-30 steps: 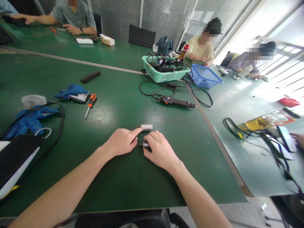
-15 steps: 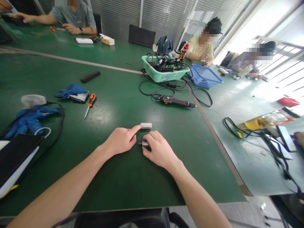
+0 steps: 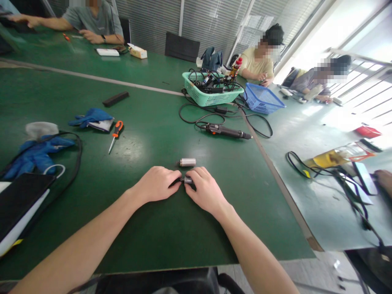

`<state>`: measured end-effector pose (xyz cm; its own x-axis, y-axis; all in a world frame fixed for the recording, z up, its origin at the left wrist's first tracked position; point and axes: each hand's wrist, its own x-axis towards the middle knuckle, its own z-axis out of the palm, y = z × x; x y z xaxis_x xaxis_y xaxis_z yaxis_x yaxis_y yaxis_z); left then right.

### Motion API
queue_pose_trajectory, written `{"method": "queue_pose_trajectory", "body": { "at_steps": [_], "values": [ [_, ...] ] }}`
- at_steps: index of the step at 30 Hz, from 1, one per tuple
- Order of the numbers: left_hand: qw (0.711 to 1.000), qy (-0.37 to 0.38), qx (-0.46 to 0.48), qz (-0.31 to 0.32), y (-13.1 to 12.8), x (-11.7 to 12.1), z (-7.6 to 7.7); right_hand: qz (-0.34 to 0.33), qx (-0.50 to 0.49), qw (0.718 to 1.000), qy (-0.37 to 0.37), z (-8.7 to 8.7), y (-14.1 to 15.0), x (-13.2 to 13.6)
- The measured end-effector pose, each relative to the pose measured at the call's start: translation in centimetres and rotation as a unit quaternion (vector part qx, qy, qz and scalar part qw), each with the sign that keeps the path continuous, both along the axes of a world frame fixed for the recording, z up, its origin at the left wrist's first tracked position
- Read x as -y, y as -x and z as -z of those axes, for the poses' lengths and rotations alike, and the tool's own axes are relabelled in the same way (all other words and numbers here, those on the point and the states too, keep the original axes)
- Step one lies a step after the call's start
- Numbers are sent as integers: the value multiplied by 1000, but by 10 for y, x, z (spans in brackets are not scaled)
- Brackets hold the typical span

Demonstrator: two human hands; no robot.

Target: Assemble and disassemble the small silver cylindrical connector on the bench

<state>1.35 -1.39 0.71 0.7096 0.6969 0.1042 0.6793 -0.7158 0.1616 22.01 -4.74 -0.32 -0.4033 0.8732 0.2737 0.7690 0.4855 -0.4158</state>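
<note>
My right hand (image 3: pixel 206 188) is closed round a small dark-grey metal cylinder with a thin shaft (image 3: pixel 187 180), lying on its side low over the table. The fingers hide most of its right part. My left hand (image 3: pixel 161 183) meets it from the left, thumb and forefinger pinched at the thin shaft end; the exact contact is partly hidden. Just beyond both hands, a brighter silver cylinder (image 3: pixel 188 162) with a small dark tip at its left lies on the green table (image 3: pixel 147 241), untouched.
Farther off lie a corded electric screwdriver (image 3: pixel 228 131), an orange-handled screwdriver (image 3: pixel 116 134) and blue gloves (image 3: pixel 93 118). A green basket (image 3: pixel 211 99) of cables and tools stands beside a blue basket (image 3: pixel 263 100). A black device (image 3: pixel 26 196) is at left, a bottle (image 3: pixel 333 157) at right. Other people sit around.
My left forefinger has left the silver cylinder and come nearer to me, to the thin end of the grey cylinder. My right hand still holds that cylinder, nearly in place.
</note>
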Motion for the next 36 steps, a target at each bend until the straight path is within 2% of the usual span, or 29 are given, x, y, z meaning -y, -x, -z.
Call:
{"method": "queue_pose_trajectory", "body": {
  "at_steps": [7, 25, 36],
  "values": [
    [1000, -3, -1, -3, -1, 0, 4, -33, -26, 999, 10, -1, 2, 0],
    [1000, -5, 11, 1, -2, 0, 2, -2, -18, 1000, 15, -1, 7, 2],
    [1000, -4, 3, 4, -1, -1, 4, -7, -13, 1000, 18, 0, 7, 2]
  ]
}}
